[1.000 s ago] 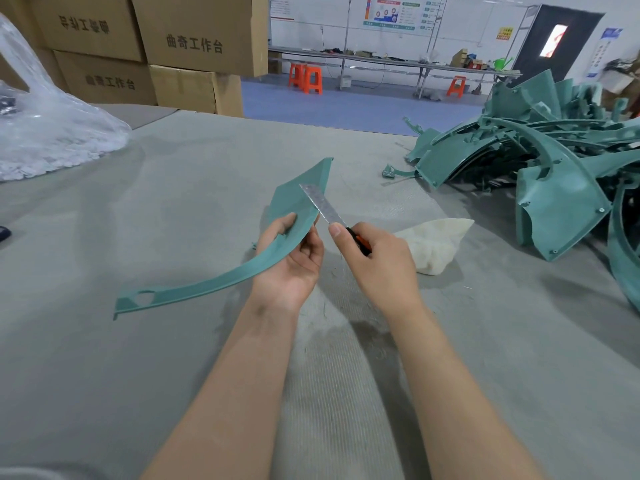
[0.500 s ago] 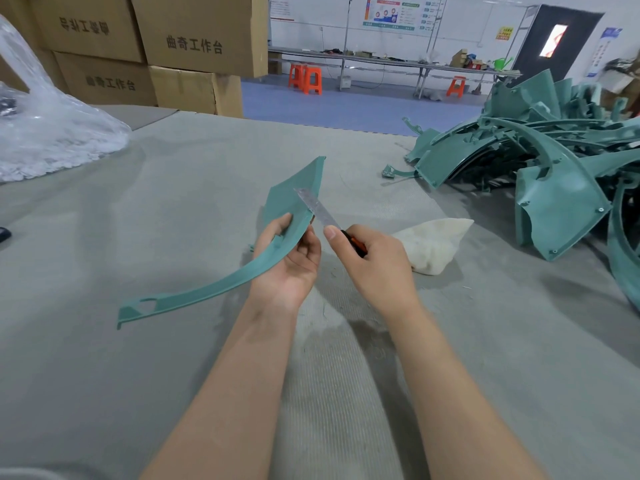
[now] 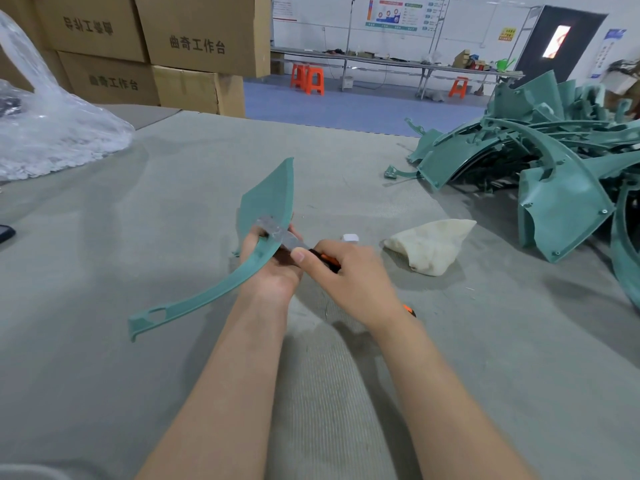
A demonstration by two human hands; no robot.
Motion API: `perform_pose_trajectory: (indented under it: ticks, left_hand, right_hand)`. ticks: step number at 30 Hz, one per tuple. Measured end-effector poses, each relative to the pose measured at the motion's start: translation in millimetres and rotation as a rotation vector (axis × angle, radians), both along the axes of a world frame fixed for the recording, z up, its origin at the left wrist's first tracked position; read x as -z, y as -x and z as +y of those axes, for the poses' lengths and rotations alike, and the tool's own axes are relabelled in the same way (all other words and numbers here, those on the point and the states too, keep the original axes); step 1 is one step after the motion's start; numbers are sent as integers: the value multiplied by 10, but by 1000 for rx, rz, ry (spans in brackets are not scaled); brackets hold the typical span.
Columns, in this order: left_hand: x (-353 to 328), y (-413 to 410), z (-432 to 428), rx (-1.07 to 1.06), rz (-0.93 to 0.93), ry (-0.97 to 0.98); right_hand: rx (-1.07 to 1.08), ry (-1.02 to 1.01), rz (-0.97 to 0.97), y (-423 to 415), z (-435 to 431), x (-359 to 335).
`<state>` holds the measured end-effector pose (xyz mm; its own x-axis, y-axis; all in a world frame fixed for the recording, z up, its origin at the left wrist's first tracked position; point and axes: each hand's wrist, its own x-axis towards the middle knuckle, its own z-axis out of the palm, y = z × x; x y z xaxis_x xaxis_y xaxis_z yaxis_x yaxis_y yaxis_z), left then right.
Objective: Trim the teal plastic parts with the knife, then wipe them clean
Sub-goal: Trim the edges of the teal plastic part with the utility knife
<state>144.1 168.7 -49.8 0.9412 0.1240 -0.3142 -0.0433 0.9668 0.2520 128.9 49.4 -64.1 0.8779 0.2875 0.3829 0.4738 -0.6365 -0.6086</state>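
A long curved teal plastic part (image 3: 268, 204) is held in the air over the table, its wide end pointing up and its thin end reaching down to the left. My left hand (image 3: 273, 268) grips it at the middle. My right hand (image 3: 349, 278) holds a knife (image 3: 280, 233) with an orange and black handle. The blurred blade lies against the part's edge just above my left thumb. A cream wiping cloth (image 3: 431, 244) lies on the table to the right of my hands.
A heap of teal plastic parts (image 3: 540, 171) fills the right side of the grey felt-covered table (image 3: 104, 358). A clear plastic bag (image 3: 52, 133) sits at the far left, with cardboard boxes (image 3: 194, 39) behind. A small white object (image 3: 350, 238) lies by the cloth.
The knife blade has slid down along the part's edge toward my left hand. Both hands and the part have drifted slightly lower.
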Motion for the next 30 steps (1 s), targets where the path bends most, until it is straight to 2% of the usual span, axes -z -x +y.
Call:
perform_pose_trajectory:
  ticks: [5,8,11,15,21,30]
  left_hand:
    - [45,-10,54,-19,-37,5]
    - [21,-21,58,-37,-50,-9]
    - [3,-9,31,14,-62,-56]
    - [2,42,-66,87,-142,-185]
    - [-20,85,-183,173,-194,-296]
    - [2,96,-272,202,-131,-176]
  right_hand:
    - [-190,9,113,61,-19,-68]
    - [-233,-61,168,84,-54,-130]
    - [-31,-218,120,38,-137,-180]
    - [263,-283,50,-56,-323,-162]
    - [308,-265,17,-97,-354,-108]
    - [288,-221,-51,-107,-311,-54]
